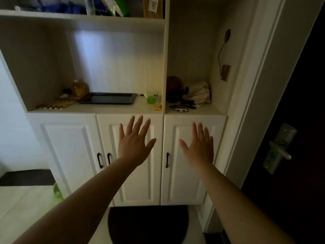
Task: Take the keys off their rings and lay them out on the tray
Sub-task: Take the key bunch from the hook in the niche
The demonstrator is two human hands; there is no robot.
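Note:
A dark rectangular tray [107,99] lies on the white cabinet's open shelf, left of the divider, with nothing on it. In the right compartment a dark cluster that may be keys and fobs [182,105] lies near the shelf's front edge; it is too dim to tell rings apart. My left hand [134,143] and my right hand [198,147] are both raised in front of the cabinet doors below the shelf, fingers spread and straight, holding nothing.
A yellowish bottle [80,88] and a wooden trivet [58,103] sit left of the tray; a green roll [150,98] and a small yellow packet [157,106] sit to its right. A brown ball [174,85] and a cloth bag [198,93] fill the right compartment. A dark door with a lever handle [279,152] stands at right.

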